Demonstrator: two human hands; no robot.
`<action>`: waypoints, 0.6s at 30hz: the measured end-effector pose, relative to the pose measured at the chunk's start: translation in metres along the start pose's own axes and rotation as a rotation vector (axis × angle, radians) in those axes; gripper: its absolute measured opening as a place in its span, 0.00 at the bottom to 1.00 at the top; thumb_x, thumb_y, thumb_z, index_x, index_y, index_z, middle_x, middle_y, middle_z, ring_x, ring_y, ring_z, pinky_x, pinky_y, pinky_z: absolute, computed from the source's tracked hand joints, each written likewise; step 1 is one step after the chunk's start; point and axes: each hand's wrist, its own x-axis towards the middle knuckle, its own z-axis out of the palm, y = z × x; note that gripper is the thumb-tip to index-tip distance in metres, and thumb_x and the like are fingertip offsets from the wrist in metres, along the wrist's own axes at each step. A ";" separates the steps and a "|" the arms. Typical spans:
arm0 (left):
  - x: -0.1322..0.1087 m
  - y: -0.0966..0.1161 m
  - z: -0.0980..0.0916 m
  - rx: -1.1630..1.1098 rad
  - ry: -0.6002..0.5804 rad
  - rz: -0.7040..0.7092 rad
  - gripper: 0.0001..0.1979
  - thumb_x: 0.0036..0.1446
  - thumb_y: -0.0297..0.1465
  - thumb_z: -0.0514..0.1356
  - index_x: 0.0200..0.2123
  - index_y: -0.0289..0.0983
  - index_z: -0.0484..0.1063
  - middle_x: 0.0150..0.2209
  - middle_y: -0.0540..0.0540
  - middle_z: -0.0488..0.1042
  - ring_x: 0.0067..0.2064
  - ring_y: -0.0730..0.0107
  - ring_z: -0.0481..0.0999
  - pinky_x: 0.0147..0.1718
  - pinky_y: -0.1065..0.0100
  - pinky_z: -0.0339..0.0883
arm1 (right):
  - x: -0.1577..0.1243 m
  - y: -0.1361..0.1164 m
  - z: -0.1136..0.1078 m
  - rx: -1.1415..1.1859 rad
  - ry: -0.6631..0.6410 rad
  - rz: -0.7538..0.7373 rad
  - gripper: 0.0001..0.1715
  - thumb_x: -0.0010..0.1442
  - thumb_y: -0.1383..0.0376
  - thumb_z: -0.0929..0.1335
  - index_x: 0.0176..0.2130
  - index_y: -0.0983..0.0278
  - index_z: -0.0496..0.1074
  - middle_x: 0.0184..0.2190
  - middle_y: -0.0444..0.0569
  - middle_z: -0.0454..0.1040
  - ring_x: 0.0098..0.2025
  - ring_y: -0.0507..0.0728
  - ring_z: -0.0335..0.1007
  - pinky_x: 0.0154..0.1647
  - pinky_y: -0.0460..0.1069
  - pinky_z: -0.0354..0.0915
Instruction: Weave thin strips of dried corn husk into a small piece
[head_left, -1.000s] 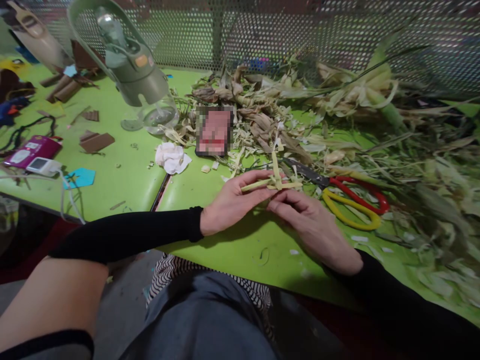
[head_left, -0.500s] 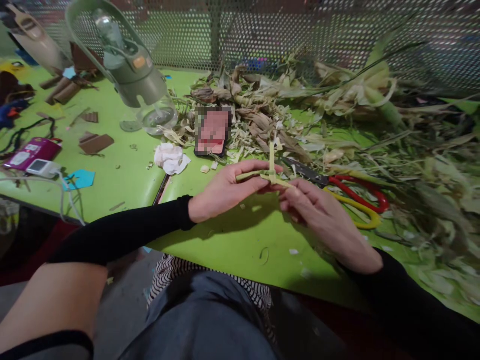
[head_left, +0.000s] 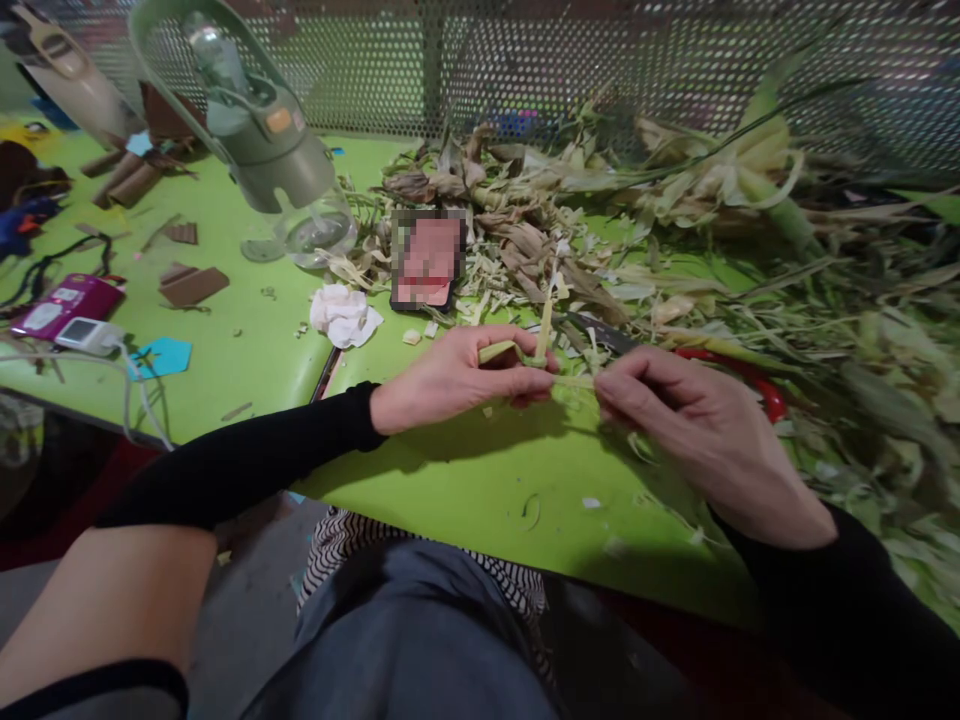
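Observation:
My left hand [head_left: 465, 378] is closed around a small knot of pale green leaf strips [head_left: 529, 352], held a little above the green table [head_left: 465, 480]. One strip sticks upward from the knot. My right hand [head_left: 694, 430] pinches the end of another strip [head_left: 574, 382] that runs to the right from the knot. The two hands are a short gap apart, joined by that strip. Both arms wear black sleeves.
Scissors with red and yellow handles [head_left: 750, 375] lie behind my right hand, partly hidden. A large heap of dried leaves and husks [head_left: 675, 220] covers the table's back and right. A phone [head_left: 427, 262], crumpled tissue [head_left: 343, 314], a green handheld device [head_left: 255, 120] and perforated metal screen [head_left: 525, 60] lie beyond.
My right hand has moved to the right, away from the left, drawing a strip out from the knot. My left hand curled tighter round the knot.

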 end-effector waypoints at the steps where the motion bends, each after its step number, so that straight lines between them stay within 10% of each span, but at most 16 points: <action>1: 0.001 -0.003 0.000 0.012 -0.028 -0.016 0.21 0.55 0.44 0.72 0.41 0.33 0.75 0.30 0.50 0.76 0.32 0.76 0.72 0.36 0.69 0.66 | 0.001 0.001 0.002 -0.031 0.033 -0.036 0.23 0.66 0.42 0.69 0.33 0.58 0.73 0.26 0.45 0.71 0.26 0.55 0.64 0.25 0.50 0.59; 6: 0.000 -0.016 0.010 0.047 -0.132 -0.049 0.18 0.56 0.41 0.71 0.40 0.33 0.76 0.31 0.50 0.76 0.31 0.77 0.72 0.35 0.71 0.65 | -0.001 0.002 0.013 -0.151 0.075 -0.240 0.16 0.71 0.51 0.67 0.34 0.56 0.75 0.34 0.49 0.79 0.35 0.60 0.75 0.34 0.54 0.68; 18: -0.006 -0.013 0.019 -0.159 -0.068 -0.154 0.14 0.62 0.34 0.67 0.49 0.33 0.75 0.38 0.44 0.82 0.39 0.71 0.81 0.42 0.68 0.72 | 0.001 0.003 0.010 0.042 0.116 -0.048 0.18 0.63 0.47 0.73 0.39 0.58 0.75 0.30 0.45 0.76 0.28 0.54 0.68 0.27 0.50 0.62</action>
